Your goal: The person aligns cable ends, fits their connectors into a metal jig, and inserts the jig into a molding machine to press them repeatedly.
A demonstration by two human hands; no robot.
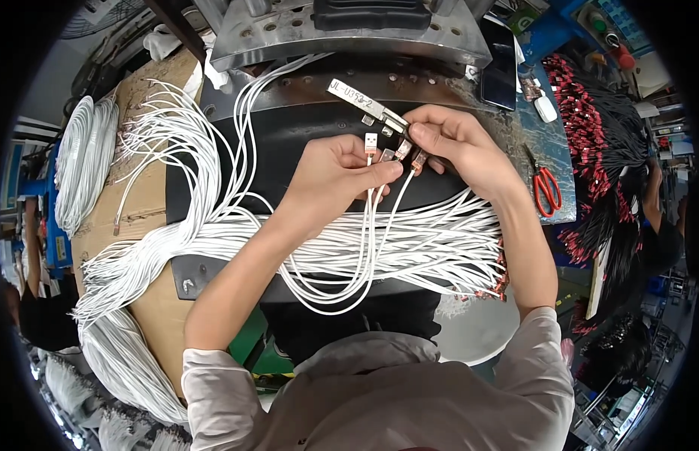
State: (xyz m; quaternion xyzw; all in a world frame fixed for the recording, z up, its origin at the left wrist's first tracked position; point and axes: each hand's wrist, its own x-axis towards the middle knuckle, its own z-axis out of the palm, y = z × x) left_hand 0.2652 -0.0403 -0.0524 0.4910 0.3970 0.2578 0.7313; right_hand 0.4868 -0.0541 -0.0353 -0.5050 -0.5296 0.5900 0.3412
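Observation:
My left hand (331,177) is closed round the plug ends of several white cables; a USB plug (371,143) with a bare metal shell sticks up from its fingers. Between the thumb and fingers of my right hand (466,143) is one end of a narrow metal bar (357,100), which slants up to the left. Small metal pieces sit along the bar's lower edge. Another cable plug (419,161) hangs just below my right fingers; whether they grip it I cannot tell. Under both hands lies a thick bundle of white cables (410,240) across a black surface.
A metal machine plate (349,56) stands ahead. Red-handled cutters (546,192) and a black phone (499,68) lie at right, near black cables with red ends (590,128). More white cables (86,165) rest on cardboard at left. Parts of other people show at both sides.

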